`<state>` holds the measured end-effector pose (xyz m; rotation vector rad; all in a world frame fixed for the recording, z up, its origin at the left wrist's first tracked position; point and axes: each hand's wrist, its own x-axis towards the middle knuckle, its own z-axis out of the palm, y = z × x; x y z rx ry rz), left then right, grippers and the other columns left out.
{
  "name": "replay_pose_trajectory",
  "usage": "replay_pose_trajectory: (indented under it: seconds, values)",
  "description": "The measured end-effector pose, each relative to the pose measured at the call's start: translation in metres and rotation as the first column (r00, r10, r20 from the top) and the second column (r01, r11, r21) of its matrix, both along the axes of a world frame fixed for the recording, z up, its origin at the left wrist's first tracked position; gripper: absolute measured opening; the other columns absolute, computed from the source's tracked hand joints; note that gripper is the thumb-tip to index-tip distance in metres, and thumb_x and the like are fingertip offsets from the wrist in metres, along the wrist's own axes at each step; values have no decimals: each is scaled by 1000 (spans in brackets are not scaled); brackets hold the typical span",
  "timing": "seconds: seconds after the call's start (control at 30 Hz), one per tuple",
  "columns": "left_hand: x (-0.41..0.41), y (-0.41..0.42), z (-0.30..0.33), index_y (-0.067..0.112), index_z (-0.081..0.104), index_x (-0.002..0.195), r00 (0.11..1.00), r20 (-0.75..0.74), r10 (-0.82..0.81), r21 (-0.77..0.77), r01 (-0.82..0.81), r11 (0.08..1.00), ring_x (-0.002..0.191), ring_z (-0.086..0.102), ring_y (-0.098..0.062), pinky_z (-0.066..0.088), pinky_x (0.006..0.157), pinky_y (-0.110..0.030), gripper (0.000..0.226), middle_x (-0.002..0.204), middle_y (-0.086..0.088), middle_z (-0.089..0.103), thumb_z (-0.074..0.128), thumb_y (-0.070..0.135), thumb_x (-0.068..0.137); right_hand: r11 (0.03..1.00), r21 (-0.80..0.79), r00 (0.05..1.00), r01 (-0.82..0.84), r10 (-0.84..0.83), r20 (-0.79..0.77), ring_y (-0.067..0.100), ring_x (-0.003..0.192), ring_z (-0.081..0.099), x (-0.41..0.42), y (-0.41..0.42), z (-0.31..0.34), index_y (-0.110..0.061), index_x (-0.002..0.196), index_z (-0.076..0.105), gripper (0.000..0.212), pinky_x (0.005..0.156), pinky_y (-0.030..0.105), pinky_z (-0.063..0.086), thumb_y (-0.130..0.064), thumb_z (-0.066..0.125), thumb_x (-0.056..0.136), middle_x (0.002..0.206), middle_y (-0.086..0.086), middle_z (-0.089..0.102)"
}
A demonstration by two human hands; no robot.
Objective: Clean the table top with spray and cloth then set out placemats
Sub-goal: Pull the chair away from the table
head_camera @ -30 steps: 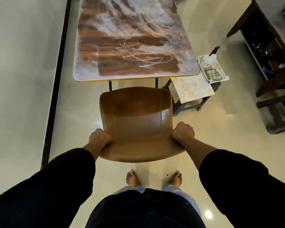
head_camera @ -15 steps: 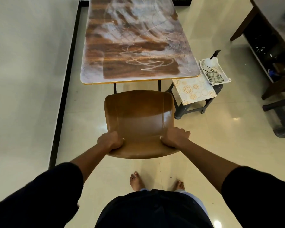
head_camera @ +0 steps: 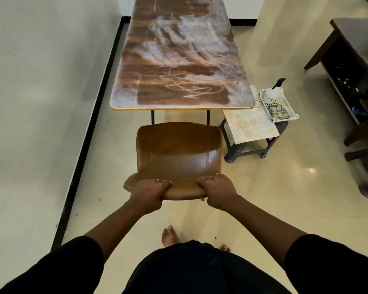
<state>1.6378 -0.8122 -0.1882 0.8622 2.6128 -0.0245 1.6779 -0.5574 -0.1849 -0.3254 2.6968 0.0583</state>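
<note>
The table (head_camera: 182, 58) stands lengthwise ahead, its long left side close to the white wall (head_camera: 40, 81). Its brown wood-grain top is smeared with pale whitish streaks and looping scribble marks, thickest across the middle and far half, with a darker, cleaner rectangle near the front edge. Just right of the table's near corner sits a low dark stool (head_camera: 253, 145), and on it lie placemats (head_camera: 251, 126), pale with round gold patterns, partly tucked under the table's corner. At the stool's right end rests a white plastic basket (head_camera: 293, 115) holding a spray bottle (head_camera: 272, 93) with a black trigger head and, nearer, a folded checked cloth (head_camera: 278, 112). A glossy brown chair (head_camera: 179, 149) stands in front of the table's near edge, its seat toward the table and its backrest toward the person. Both arms reach forward, bare from dark sleeves (head_camera: 331, 264). The left hand (head_camera: 149, 194) grips the top edge of the backrest left of centre, fingers curled over the rim onto the front face. The right hand (head_camera: 219, 193) grips the same edge right of centre in the same way, knuckles up. 2 bare feet (head_camera: 169, 235) show on the tiled floor (head_camera: 285, 198) below. At far right stands a dark wooden bench (head_camera: 353, 66).
</note>
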Motion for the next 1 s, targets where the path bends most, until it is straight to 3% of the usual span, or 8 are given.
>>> replay_pose_trajectory:
  seconds: [0.07,0.23,0.47,1.0]
  values:
    - [5,3,0,30,57,152,999,-28,21,30,-20,999,121,70,-24,58,93,-38,63,141,4,71,64,14,91,1000,-11,1000,23,-23,-3,22,100,67,3,2,-4,-33,117,66,37,91,40,55,-22,73,82,111,-7,71]
    - [12,8,-2,30,64,147,993,-63,99,80,-94,992,115,74,-25,58,89,-38,62,136,2,75,71,10,88,998,-29,998,61,-61,-2,22,89,69,1,8,-12,-33,105,68,32,81,42,59,-21,72,76,96,-7,71]
    - [18,25,4,37,54,155,985,-86,150,105,-141,984,126,67,-20,53,93,-32,65,146,7,68,63,13,96,998,-40,998,54,-54,-18,22,89,68,1,18,-11,-32,109,69,34,84,43,58,-19,76,78,97,-7,71]
    - [13,23,-1,37,56,152,993,-48,110,87,-106,991,120,70,-21,58,91,-34,59,138,8,72,69,24,96,997,-26,998,66,-66,13,22,90,68,-1,23,-4,-33,114,68,36,84,39,59,-17,71,82,97,-6,71]
